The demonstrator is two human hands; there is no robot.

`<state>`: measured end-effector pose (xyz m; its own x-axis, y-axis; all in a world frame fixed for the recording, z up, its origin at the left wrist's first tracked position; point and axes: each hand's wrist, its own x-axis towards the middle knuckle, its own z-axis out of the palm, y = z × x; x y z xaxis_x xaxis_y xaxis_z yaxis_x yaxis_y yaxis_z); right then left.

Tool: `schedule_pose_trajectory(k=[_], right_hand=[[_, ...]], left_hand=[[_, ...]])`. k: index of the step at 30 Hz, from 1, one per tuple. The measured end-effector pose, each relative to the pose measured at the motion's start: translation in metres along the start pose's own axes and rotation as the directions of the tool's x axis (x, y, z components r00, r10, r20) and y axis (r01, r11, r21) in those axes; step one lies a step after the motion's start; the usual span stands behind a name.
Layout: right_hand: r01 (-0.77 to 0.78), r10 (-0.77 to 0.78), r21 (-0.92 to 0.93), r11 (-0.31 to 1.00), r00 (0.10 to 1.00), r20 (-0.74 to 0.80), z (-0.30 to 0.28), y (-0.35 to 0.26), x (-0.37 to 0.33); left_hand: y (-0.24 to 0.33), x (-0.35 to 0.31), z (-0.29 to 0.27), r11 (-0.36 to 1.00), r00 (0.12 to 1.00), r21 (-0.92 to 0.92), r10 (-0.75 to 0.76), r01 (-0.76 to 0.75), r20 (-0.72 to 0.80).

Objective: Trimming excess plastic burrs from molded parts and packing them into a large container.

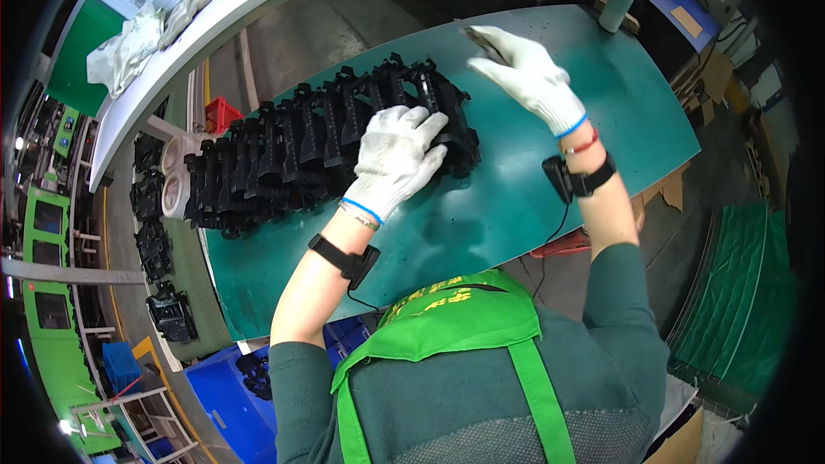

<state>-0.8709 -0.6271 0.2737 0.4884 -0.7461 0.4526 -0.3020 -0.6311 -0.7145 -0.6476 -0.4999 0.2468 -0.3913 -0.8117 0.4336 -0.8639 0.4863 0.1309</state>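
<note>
A long row of black molded plastic parts (292,137) stands packed side by side on the green tabletop (524,180). My left hand (398,150), in a white knit glove, rests over the near side of the row toward its right end. Its fingers are spread and lie against the parts; it does not visibly grip one. The rightmost black plastic part (455,125) is just beyond those fingertips. To the right, my right hand (524,73) is raised over the table, also gloved. A gap shows between its thumb and fingers, and its fingertips look dark.
Two rolls of clear tape (175,193) sit by the row's left end. More black parts (155,249) line a strip at the left. A white shelf (258,4) arches over the far side. A grey-green cylinder (617,7) stands at the far right corner. Blue bins (232,395) are below left.
</note>
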Motion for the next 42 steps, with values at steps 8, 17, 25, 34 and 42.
schedule_pose_trajectory(k=[8,17,25,34,42], right_hand=[[-0.422,0.634,0.621,0.66,0.757,-0.16,0.012,0.026,-0.13],[-0.397,0.716,0.902,0.169,0.679,0.165,0.077,-0.026,-0.169],[-0.808,0.415,0.577,-0.119,0.488,0.768,0.151,-0.124,-0.231],[-0.968,0.373,0.247,-0.034,0.217,0.902,0.235,-0.196,-0.223],[-0.954,0.431,0.259,-0.152,0.172,0.886,0.293,-0.25,-0.238]], left_hand=[[0.009,-0.045,-0.051,0.998,0.994,-0.017,-0.06,0.058,-0.094],[-0.006,-0.27,-0.09,0.762,0.754,0.032,-0.633,0.647,-0.177],[-0.045,-0.481,-0.103,0.092,-0.297,-0.784,-0.894,0.613,-0.337],[-0.123,-0.695,-0.167,0.09,-0.522,-0.717,-0.624,0.692,-0.582],[-0.227,-0.659,-0.234,0.197,0.407,0.668,-0.897,0.717,-0.172]])
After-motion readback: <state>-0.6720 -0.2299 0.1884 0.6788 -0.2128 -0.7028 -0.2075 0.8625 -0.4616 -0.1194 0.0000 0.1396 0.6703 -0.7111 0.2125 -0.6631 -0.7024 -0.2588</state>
